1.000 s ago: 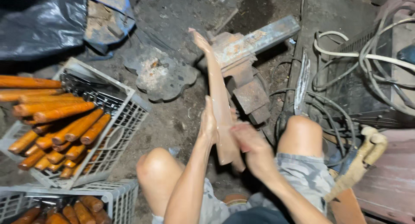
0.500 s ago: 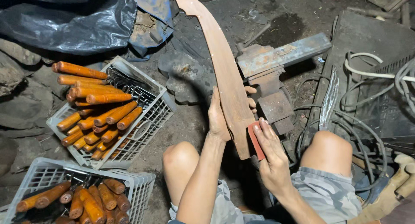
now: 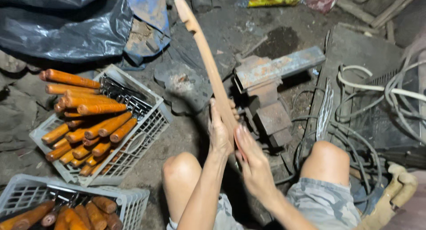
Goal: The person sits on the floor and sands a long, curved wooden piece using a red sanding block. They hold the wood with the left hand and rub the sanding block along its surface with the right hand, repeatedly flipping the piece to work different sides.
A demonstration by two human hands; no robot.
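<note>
Head view, near to far.

Knees: bare, either side of the work; grey shorts at the frame bottom.

Left hand (image 3: pixel 219 134): fingers wrapped round the lower part of the wooden blank (image 3: pixel 208 70), gripping it from its left side.

Right hand (image 3: pixel 253 161): fingers extended and flat against the blank's lower right edge, slightly blurred; not closed round it. Nearer the butt end than the left.

Blank: long, thin, pale wood, held off the ground; long axis runs from the hands up and slightly left, shaped tip at the frame top. Open room along its left side above the dirt floor.

Vise (image 3: pixel 266 92): rusty, just right of the blank, close to both hands.

Cables (image 3: pixel 377 97): far right.

Crate (image 3: pixel 148 106): left, well apart, holding orange-handled tools; second crate (image 3: pixel 128 196) below it.

Black sheet (image 3: pixel 66 21): far left.
</note>
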